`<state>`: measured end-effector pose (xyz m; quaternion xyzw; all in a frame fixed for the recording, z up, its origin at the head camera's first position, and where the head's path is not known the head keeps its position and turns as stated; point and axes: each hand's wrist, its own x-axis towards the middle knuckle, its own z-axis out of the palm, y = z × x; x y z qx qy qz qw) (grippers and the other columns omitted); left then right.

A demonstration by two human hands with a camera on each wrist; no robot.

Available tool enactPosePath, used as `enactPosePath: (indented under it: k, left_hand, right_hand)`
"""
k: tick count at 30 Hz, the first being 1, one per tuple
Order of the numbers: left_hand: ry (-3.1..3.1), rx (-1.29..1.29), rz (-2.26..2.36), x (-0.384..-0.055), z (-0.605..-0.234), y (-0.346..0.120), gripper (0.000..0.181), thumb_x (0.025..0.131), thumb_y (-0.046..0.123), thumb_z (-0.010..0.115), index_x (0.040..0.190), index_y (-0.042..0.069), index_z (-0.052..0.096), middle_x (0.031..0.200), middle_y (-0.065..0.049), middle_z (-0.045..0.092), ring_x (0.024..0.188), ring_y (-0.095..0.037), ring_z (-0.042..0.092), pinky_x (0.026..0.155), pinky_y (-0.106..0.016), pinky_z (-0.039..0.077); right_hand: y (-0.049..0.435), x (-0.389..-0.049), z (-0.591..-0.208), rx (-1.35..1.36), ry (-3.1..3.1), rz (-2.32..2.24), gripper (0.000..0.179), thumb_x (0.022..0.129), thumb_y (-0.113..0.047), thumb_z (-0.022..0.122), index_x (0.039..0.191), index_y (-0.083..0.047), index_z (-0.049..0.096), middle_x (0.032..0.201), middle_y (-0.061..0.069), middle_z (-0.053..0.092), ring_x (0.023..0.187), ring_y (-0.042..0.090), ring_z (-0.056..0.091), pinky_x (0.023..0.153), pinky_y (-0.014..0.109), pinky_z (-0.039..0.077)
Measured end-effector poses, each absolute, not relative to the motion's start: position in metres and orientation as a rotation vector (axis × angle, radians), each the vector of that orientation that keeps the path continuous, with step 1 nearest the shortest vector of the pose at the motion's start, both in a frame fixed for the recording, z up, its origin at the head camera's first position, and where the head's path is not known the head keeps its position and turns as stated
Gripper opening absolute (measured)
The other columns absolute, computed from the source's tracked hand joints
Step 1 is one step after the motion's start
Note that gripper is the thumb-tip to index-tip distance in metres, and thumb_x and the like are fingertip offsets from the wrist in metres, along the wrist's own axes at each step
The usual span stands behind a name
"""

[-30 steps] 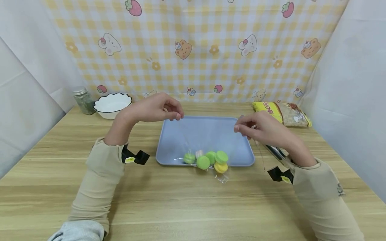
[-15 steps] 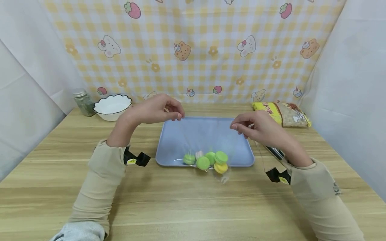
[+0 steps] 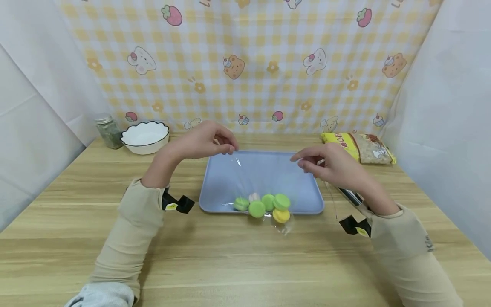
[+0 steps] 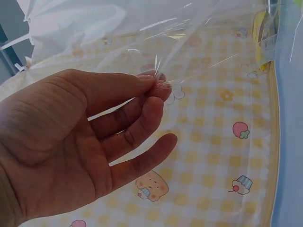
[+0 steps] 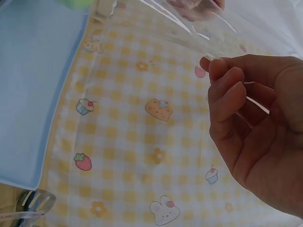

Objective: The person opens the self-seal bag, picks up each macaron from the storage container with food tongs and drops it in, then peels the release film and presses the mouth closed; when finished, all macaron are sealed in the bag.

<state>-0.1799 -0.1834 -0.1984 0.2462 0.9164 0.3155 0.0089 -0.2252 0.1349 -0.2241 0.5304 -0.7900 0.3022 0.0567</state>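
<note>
A clear plastic bag (image 3: 284,228) hangs between both hands, over the front part of the light-blue tray (image 3: 220,183). In its bottom lie several green macarons (image 3: 257,209), a yellow macaron (image 3: 281,216) and a pale pink one, partly hidden. My left hand (image 3: 209,140) pinches the left upper edge of the bag between thumb and fingertips, and the left wrist view shows the film gathered there. On the other side my right hand (image 5: 255,109) holds the film's edge at its fingertips; in the head view its index finger reaches out past the thumb.
A white scalloped bowl (image 3: 145,137) and a glass jar (image 3: 109,131) of dried green stuff stand at the back left. At the back right lies a yellow food packet (image 3: 358,148). A dark-handled utensil (image 3: 350,195) lies partly under the right forearm. A checked curtain (image 3: 268,64) hangs behind.
The right hand has shifted slightly left, and its index finger has straightened away from the thumb. My left hand has moved slightly right. The macarons stay almost in place.
</note>
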Motion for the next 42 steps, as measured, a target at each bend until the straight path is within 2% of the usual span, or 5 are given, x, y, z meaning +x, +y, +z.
enactPosePath:
  k: [11, 16, 19, 33, 42]
  left_hand:
    - [2.843, 0.743, 1.090, -0.181, -0.197, -0.196, 0.016, 0.088, 0.002, 0.060, 0.101, 0.002, 0.069, 0.085, -0.009, 0.069, 0.075, -0.018, 0.063, 0.071, -0.032, 0.051]
    - [2.730, 0.815, 1.173, -0.184, -0.200, -0.202, 0.017, 0.086, -0.003, 0.056, 0.101, -0.001, 0.064, 0.080, -0.010, 0.067, 0.074, -0.022, 0.063, 0.072, -0.033, 0.051]
    - [2.661, 0.847, 1.223, -0.186, -0.202, -0.205, 0.017, 0.085, -0.004, 0.054, 0.101, -0.002, 0.059, 0.077, -0.010, 0.066, 0.075, -0.024, 0.063, 0.072, -0.036, 0.050]
    - [2.476, 0.881, 1.523, -0.185, -0.202, -0.214, 0.019, 0.086, 0.006, 0.065, 0.102, -0.004, 0.064, 0.089, -0.015, 0.066, 0.081, -0.028, 0.063, 0.074, -0.036, 0.050]
    - [2.275, 1.087, 1.743, -0.181, -0.200, -0.211, 0.015, 0.083, -0.007, 0.063, 0.095, -0.003, 0.070, 0.086, -0.017, 0.067, 0.075, -0.025, 0.062, 0.070, -0.036, 0.051]
  right_hand:
    - [0.148, -0.233, -0.219, 1.621, -2.457, 0.997, 0.022, 0.090, 0.002, 0.056, 0.107, -0.004, 0.068, 0.076, -0.004, 0.065, 0.058, 0.009, 0.056, 0.047, 0.024, 0.043]
    - [0.148, -0.238, -0.221, 1.706, -2.470, 1.265, 0.025, 0.093, 0.001, 0.052, 0.114, -0.005, 0.065, 0.057, 0.000, 0.054, 0.042, 0.011, 0.038, 0.037, 0.027, 0.031]
    - [0.149, -0.239, -0.222, 1.746, -2.444, 1.429, 0.028, 0.093, 0.002, 0.051, 0.117, -0.004, 0.063, 0.056, 0.004, 0.054, 0.039, 0.013, 0.030, 0.036, 0.030, 0.028]
    - [0.156, -0.246, -0.223, 1.687, -2.291, 1.876, 0.022, 0.090, 0.006, 0.055, 0.109, 0.004, 0.067, 0.069, 0.010, 0.065, 0.045, 0.017, 0.039, 0.039, 0.031, 0.031]
    - [0.159, -0.245, -0.221, 1.852, -2.048, 1.996, 0.027, 0.088, 0.014, 0.051, 0.103, 0.001, 0.070, 0.076, 0.013, 0.067, 0.046, 0.018, 0.040, 0.041, 0.027, 0.034]
